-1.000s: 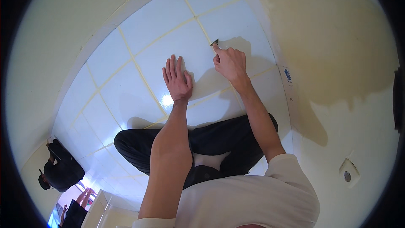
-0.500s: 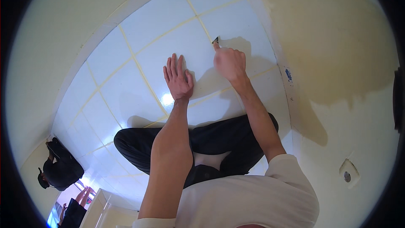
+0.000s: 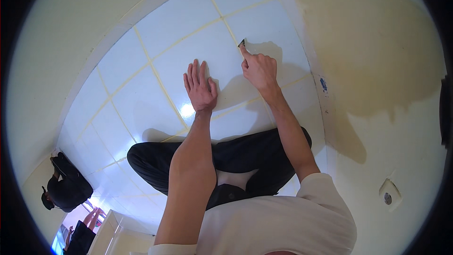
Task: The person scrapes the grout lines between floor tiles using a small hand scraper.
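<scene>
My left hand [image 3: 201, 89] lies flat on a white floor tile [image 3: 193, 47], palm down with its fingers apart. Farther out and to the right, my right hand [image 3: 260, 70] is closed, its index finger stretched forward. Under that fingertip is a small dark triangular piece [image 3: 242, 43], thin like a scraper blade, standing at a yellowish grout line [image 3: 229, 28] between two tiles. My curled fingers hide the rest of whatever the hand holds.
I sit with crossed legs in black trousers [image 3: 155, 163] on the tiles. A pale wall [image 3: 358, 127] with a low skirting runs along the right, another wall [image 3: 89, 28] curves at far left. At lower left a person in black [image 3: 71, 189] crouches by the wall, and another person [image 3: 81, 238] is near a doorway.
My right hand has turned slightly, and its index finger now shows stretched out along the dark triangular piece. My left hand stays flat in the same place.
</scene>
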Available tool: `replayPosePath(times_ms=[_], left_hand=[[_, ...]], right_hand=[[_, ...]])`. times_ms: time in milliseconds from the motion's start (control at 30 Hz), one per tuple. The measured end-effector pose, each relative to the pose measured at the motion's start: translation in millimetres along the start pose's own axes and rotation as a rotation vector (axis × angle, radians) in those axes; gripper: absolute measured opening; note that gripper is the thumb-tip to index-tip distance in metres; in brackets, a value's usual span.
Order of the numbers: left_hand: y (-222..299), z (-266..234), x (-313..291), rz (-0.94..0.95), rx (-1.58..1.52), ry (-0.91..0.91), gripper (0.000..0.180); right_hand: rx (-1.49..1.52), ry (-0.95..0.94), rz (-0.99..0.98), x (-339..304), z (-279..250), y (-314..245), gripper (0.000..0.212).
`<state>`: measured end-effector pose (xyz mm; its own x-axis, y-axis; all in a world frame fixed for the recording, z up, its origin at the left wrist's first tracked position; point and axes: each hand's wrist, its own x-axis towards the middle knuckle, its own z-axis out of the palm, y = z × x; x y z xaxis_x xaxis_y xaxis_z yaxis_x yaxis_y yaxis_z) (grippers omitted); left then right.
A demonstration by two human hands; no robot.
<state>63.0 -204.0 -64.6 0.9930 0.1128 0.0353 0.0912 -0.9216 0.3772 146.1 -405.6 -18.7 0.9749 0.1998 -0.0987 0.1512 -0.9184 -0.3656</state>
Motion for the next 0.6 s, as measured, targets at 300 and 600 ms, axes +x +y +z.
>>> replayPosePath(times_ms=[300, 600], left_hand=[[-2.3, 0.5, -0.2, 0.013, -0.001, 0.018, 0.062], [-1.3, 0.9, 0.3, 0.010, -0.012, 0.018, 0.060]], right_hand=[[-0.009, -0.021, 0.013, 0.6, -8.5, -4.8, 0.048], [-0.007, -0.052, -0.002, 0.5, -8.8, -2.5, 0.048]])
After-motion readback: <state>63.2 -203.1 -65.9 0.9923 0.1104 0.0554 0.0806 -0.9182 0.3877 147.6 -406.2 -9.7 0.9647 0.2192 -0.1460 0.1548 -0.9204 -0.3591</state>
